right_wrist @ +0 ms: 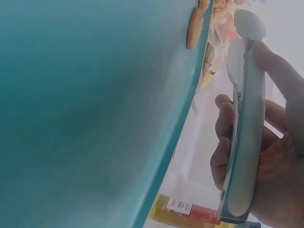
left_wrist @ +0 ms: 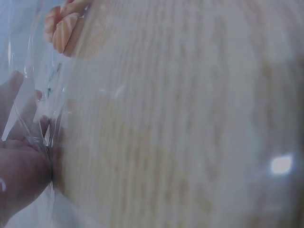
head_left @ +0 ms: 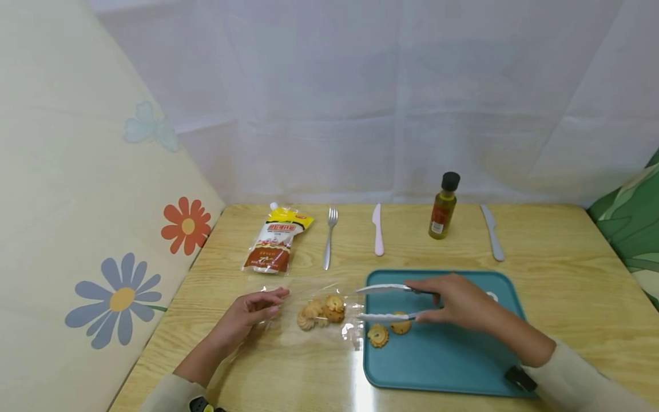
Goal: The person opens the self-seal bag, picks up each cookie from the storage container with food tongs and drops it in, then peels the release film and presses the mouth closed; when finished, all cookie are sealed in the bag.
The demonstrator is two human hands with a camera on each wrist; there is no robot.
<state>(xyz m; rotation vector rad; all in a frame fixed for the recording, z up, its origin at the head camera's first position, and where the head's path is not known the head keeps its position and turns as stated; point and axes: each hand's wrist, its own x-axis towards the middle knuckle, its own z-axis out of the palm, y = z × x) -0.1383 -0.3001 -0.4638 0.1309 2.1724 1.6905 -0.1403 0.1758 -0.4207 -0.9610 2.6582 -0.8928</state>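
A clear plastic bag (head_left: 294, 293) lies on the wooden table with several cookies (head_left: 312, 313) inside. My left hand (head_left: 252, 315) grips the bag's left end; in the left wrist view, plastic film covers part of the hand (left_wrist: 21, 156). My right hand (head_left: 458, 300) holds a pair of tongs (head_left: 383, 288). Their white tips are spread apart at the bag's right end, nothing between them. Two cookies rest at the left side of the blue tray (head_left: 443, 360): a ridged round one (head_left: 378, 336) and another (head_left: 401, 325) just below the lower tong arm.
Behind the bag lie a sauce pouch (head_left: 276, 240), a fork (head_left: 329, 237), a pink knife (head_left: 378, 229) and a grey knife (head_left: 492, 233). An oil bottle (head_left: 443, 209) stands upright beyond the tray. A white cloth (head_left: 329, 114) hangs at the table's back edge.
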